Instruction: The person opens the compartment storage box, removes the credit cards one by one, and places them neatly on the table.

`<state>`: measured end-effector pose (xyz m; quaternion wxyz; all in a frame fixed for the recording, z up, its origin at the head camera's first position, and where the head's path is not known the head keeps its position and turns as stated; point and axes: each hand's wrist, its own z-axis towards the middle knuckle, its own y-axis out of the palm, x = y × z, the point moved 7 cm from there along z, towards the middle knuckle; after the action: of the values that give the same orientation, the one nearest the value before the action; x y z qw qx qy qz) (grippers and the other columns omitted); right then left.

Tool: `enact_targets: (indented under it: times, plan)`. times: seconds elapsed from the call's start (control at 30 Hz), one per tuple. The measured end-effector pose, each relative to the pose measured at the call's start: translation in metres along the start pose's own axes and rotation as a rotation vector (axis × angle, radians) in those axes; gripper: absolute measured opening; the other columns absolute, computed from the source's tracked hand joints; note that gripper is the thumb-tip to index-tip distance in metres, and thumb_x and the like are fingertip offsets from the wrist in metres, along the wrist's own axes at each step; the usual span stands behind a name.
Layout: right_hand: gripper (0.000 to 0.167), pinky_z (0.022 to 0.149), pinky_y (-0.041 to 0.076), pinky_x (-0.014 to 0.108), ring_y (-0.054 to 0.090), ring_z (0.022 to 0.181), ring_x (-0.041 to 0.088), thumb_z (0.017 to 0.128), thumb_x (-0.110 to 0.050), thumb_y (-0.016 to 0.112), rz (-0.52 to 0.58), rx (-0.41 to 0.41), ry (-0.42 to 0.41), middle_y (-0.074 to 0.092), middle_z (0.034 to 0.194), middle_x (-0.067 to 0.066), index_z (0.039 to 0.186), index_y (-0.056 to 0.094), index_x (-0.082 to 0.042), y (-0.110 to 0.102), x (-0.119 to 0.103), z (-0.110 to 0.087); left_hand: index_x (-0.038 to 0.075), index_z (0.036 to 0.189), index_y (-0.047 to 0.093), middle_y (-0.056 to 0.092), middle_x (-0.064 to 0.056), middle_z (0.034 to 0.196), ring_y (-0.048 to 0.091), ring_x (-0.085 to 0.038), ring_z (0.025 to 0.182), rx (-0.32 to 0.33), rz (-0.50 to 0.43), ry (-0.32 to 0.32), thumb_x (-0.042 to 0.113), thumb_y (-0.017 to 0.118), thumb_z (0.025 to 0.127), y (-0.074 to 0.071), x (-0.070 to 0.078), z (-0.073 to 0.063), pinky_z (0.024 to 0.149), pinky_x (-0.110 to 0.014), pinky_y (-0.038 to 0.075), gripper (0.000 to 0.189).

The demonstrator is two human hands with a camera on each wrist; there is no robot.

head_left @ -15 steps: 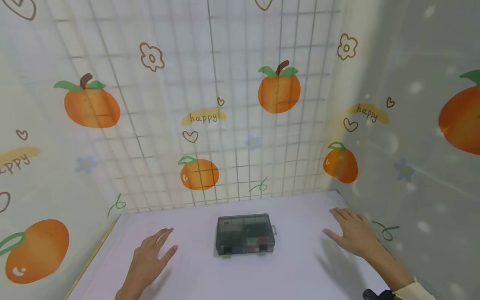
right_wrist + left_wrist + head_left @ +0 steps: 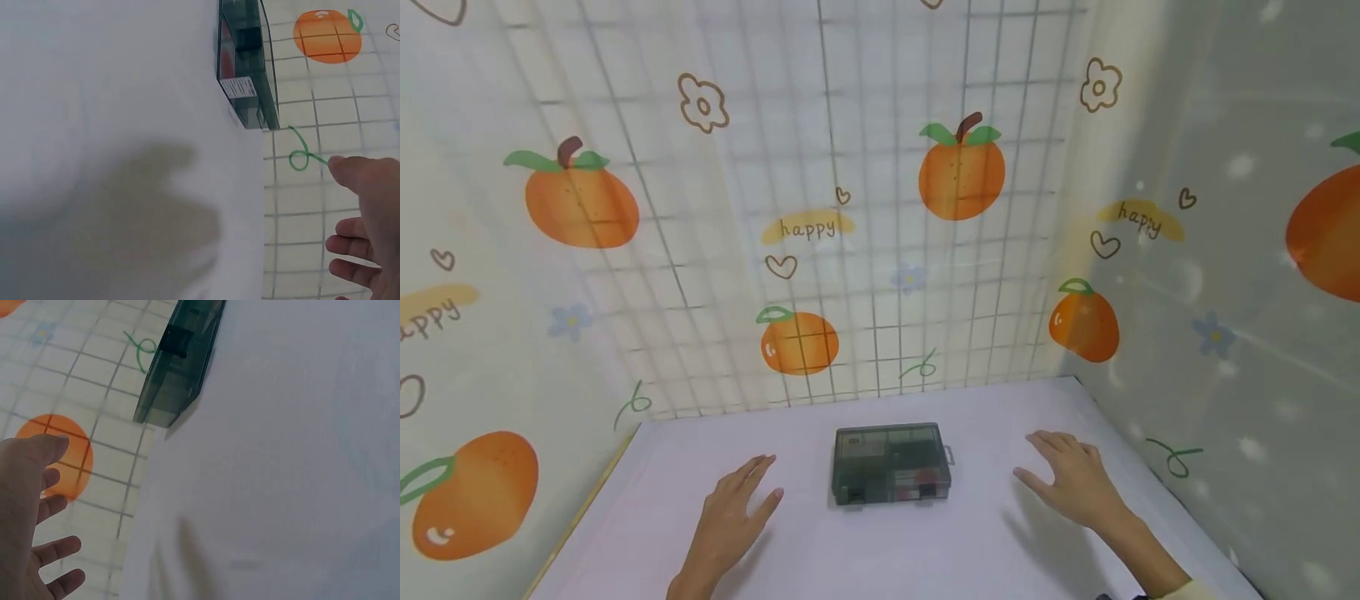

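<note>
A dark green see-through plastic storage box lies closed on the white table, two black latches along its near side and a small hanging loop at its right end. Red and pale items show dimly through its lid. To its left my left hand hovers over the table with fingers spread, holding nothing. On the other side my right hand is likewise spread and bare, its shadow on the table beneath. Both hands stand apart from the box. In the right wrist view a white label shows on the box's end.
A curtain printed with oranges hangs behind the table over a wire grid. More printed sheeting closes in the left side and the right side. The table's left edge has a yellowish strip.
Both hands have moved inward toward the box, the left one to the right and the right one to the left. The box has stayed in its place.
</note>
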<state>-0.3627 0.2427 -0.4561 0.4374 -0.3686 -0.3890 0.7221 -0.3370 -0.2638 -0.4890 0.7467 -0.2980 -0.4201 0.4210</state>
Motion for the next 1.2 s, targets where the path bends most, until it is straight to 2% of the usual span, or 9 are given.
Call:
enact_targets:
  times: [0.1,0.23,0.47,0.63,0.83,0.93,1.1,1.2]
  plan:
    - [0.064,0.096,0.037,0.065,0.051,0.124,0.037,0.091,-0.054,0.069,0.014,-0.005,0.0,0.061,0.133,0.014,0.132,0.063,-0.006,0.007,-0.006,-0.003,0.02,0.147,0.053,0.049,-0.006,0.15,0.046,-0.037,0.13,-0.013,-0.023,-0.016,0.044,0.062,0.099,0.013,0.006,0.002,0.096,-0.069,0.036,0.054]
    - [0.061,0.095,0.039,0.064,0.054,0.122,0.036,0.089,-0.053,0.071,0.021,-0.001,-0.005,0.063,0.13,0.012,0.129,0.065,-0.007,0.014,-0.015,-0.003,0.023,0.147,0.053,0.048,-0.003,0.151,0.046,-0.034,0.132,-0.024,-0.048,-0.031,0.051,0.059,0.098,0.028,0.012,0.006,0.097,-0.066,0.037,0.056]
    - [0.059,0.093,0.043,0.058,0.056,0.119,0.033,0.089,-0.054,0.07,0.063,-0.016,0.033,0.066,0.124,0.01,0.125,0.067,-0.008,0.027,-0.032,0.004,0.025,0.147,0.053,0.048,0.001,0.151,0.045,-0.032,0.132,-0.013,-0.11,-0.021,0.044,0.065,0.097,0.045,0.018,0.014,0.102,-0.064,0.036,0.054]
    - [0.054,0.094,0.046,0.055,0.058,0.114,0.03,0.089,-0.053,0.071,0.122,-0.054,0.076,0.067,0.117,0.005,0.122,0.069,-0.009,0.04,-0.045,0.005,0.025,0.147,0.053,0.048,0.001,0.151,0.045,-0.032,0.133,-0.029,-0.156,-0.011,0.047,0.063,0.097,0.055,0.025,0.017,0.103,-0.063,0.035,0.055]
    - [0.049,0.077,0.051,0.039,0.06,0.094,0.017,0.087,-0.055,0.072,0.203,-0.06,0.102,0.066,0.105,-0.004,0.116,0.07,-0.015,0.056,-0.059,0.008,0.023,0.146,0.053,0.049,-0.001,0.15,0.047,-0.033,0.131,-0.012,-0.168,0.012,0.044,0.065,0.097,0.057,0.029,0.02,0.101,-0.062,0.037,0.055]
    - [0.047,0.07,0.05,0.034,0.06,0.088,0.014,0.087,-0.053,0.073,0.259,-0.063,0.128,0.066,0.101,-0.005,0.114,0.07,-0.014,0.061,-0.062,0.008,0.022,0.146,0.054,0.05,-0.002,0.149,0.047,-0.035,0.13,-0.002,-0.224,0.033,0.04,0.068,0.096,0.058,0.034,0.023,0.101,-0.063,0.037,0.055]
    - [0.05,0.06,0.046,0.028,0.055,0.074,0.008,0.088,-0.054,0.072,0.338,-0.107,0.221,0.063,0.088,-0.008,0.111,0.071,-0.01,0.072,-0.065,0.006,0.026,0.148,0.051,0.047,0.002,0.152,0.044,-0.035,0.133,-0.045,-0.344,-0.007,0.036,0.069,0.096,0.066,0.041,0.029,0.104,-0.065,0.033,0.055]
    - [0.05,0.058,0.047,0.025,0.054,0.071,0.006,0.088,-0.053,0.072,0.371,-0.125,0.238,0.062,0.082,-0.01,0.108,0.072,-0.007,0.079,-0.07,0.005,0.024,0.147,0.052,0.048,0.002,0.151,0.045,-0.036,0.132,-0.029,-0.362,-0.002,0.033,0.07,0.096,0.069,0.045,0.03,0.103,-0.066,0.034,0.055]
